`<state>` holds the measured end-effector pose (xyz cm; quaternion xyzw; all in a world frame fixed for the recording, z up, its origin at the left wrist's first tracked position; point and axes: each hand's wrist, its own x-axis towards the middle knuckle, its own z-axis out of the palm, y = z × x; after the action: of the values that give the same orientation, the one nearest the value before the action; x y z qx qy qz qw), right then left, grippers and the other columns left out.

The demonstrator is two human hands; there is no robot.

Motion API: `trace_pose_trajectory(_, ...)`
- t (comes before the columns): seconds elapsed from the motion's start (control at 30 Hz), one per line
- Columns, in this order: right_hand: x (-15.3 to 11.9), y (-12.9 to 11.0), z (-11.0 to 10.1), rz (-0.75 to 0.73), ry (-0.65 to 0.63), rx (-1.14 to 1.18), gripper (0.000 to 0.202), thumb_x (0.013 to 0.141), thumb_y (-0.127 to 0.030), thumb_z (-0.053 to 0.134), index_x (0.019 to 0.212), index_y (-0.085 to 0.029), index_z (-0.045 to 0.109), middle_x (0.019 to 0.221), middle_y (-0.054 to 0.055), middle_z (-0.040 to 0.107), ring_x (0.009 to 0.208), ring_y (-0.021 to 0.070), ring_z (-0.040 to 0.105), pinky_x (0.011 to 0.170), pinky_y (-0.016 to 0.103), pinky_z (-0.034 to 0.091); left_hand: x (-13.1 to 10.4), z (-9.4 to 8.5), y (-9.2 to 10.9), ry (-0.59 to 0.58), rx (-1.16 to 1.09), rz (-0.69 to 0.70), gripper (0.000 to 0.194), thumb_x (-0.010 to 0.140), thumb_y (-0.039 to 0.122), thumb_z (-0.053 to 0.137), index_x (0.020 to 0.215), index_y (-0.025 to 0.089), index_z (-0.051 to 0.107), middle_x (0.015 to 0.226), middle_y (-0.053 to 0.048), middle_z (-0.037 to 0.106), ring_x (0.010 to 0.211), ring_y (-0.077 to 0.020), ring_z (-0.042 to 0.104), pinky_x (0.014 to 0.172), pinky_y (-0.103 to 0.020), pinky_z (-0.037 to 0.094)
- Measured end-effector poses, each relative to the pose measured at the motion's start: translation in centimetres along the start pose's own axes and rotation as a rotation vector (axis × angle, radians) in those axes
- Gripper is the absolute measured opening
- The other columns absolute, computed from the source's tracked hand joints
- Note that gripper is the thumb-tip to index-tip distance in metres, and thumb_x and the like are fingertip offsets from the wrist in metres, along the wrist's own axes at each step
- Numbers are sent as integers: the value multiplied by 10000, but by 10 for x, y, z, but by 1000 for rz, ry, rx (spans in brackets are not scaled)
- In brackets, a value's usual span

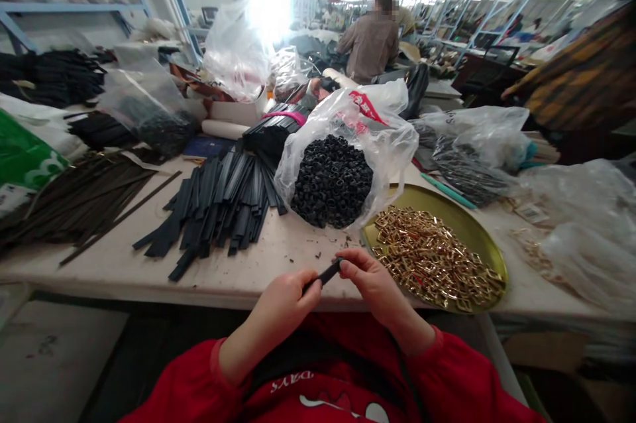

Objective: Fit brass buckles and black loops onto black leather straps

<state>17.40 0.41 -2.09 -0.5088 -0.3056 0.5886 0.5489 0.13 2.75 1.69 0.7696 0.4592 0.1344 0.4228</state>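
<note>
- Black strap (328,272) stretches between the two hands in the lower centre of the frame, slanting up to the right.
- Left hand (291,297) pinches its lower-left end; right hand (368,278) grasps its upper-right end with the fingertips.
- Above them, mid-frame, a plastic bag (395,144) holds small black loops (330,181).
- Right of centre, gold-coloured buckles (437,260) fill a golden tray (479,231) near the right hand.
- Left of centre, dark strips (213,204) lie piled on the table (278,244).

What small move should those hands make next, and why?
Perhaps hold the black strip steady in the left hand while the right hand works its far end: the left grips it lower down, and the right pinches that end.
</note>
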Motion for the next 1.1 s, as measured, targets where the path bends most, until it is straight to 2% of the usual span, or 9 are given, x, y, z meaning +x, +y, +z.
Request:
trace_pose_trajectory(0.4,-17,-4,-2,32,-139,-154,261,641,-361,703,818,-187,619,729,-22,590,671,117,519,646,253,395,8,1,8,-190,70,-19,267,841,322,351,719,179,540,711,-26,591,669,-166,527,609,-260,360)
trace_pose_trajectory(0.5,-16,1,-3,9,-111,-130,289,650,-339,697,867,-200,567,725,-31,561,661,117,513,628,251,397,9,5,9,-241,-118,-79,271,838,301,348,981,162,532,693,-12,582,622,-154,540,599,-261,400)
trace_pose_trajectory(0.6,-14,9,-3,-39,-57,-138,348,665,-285,682,966,-222,518,735,-36,528,674,120,513,622,249,409,10,12,6,-318,-354,-160,460,843,314,347,1277,164,308,629,44,521,484,-113,490,492,-229,392)
trace_pose_trajectory(0.7,-15,17,-2,-105,-60,-239,434,703,-257,648,1100,-244,474,777,-20,546,699,137,534,632,266,441,14,21,2,-298,-449,-185,524,856,375,334,1329,169,244,572,75,429,404,-84,359,397,-196,296)
trace_pose_trajectory(0.8,-15,11,-14,-199,-132,-487,548,750,-245,608,1251,-256,387,871,10,591,751,152,566,667,283,464,22,24,-4,-229,-477,-112,460,853,414,355,1228,150,401,595,54,424,469,-87,353,432,-197,295)
trace_pose_trajectory(0.87,-11,-3,-37,-275,-151,-770,465,781,-245,577,1225,-240,438,935,35,598,803,165,575,725,304,461,28,24,-9,-184,-453,-90,369,845,427,374,1030,144,524,592,47,410,503,-91,359,457,-199,302)
trace_pose_trajectory(0.93,-1,-23,-67,-375,25,-1140,202,826,-258,516,1007,-201,586,922,63,591,844,194,567,779,336,435,33,24,-13,-149,-414,-110,320,837,422,378,862,147,541,552,57,361,490,-90,334,453,-201,284)
trace_pose_trajectory(1.0,12,-41,-96,-377,197,-1457,192,838,-239,490,976,-161,600,947,104,576,883,224,561,798,347,419,36,27,-13,-138,-399,-129,298,833,401,359,806,153,523,519,67,321,467,-91,310,438,-204,259)
trace_pose_trajectory(1.1,30,-53,-122,-300,142,-1762,171,803,-242,552,939,-155,609,941,113,579,847,228,569,760,326,418,38,33,-7,-151,-404,-126,279,828,377,340,800,158,510,510,69,331,459,-95,315,439,-208,255)
